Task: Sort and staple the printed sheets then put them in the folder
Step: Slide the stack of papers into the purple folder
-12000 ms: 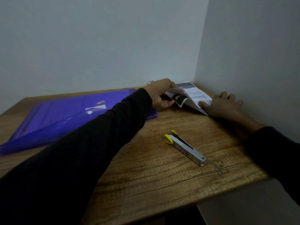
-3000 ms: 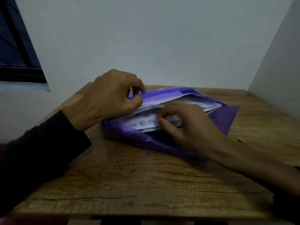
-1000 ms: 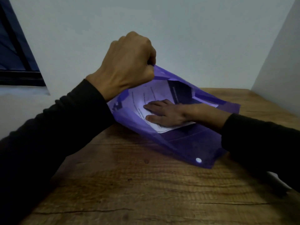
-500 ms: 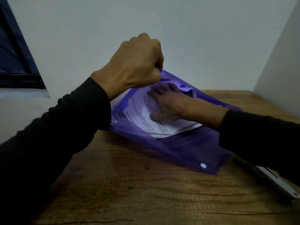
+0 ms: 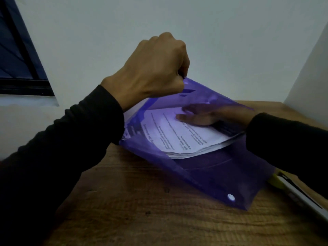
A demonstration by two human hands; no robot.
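Purple translucent folder (image 5: 213, 176): lies on the wooden table (image 5: 142, 210), mouth open, white snap button (image 5: 231, 197) on its near lower flap. Left hand (image 5: 152, 68): raised above the folder's left end, wrist bent, knuckles up, fingers curled tight and pinching the folder's upper flap (image 5: 204, 96), which it holds lifted clear of the contents. Printed sheets (image 5: 179, 137): a thick stack inside the folder, text side up, near edge showing at the folder's mouth. Right hand (image 5: 204, 115): reached in under the lifted flap from the folder's right, palm down, fingers straight and lying flat on the top sheet, seen partly through the purple plastic. Stapler (image 5: 298, 192): on the table just beside the folder's right corner, partly under the right sleeve (image 5: 287, 148).
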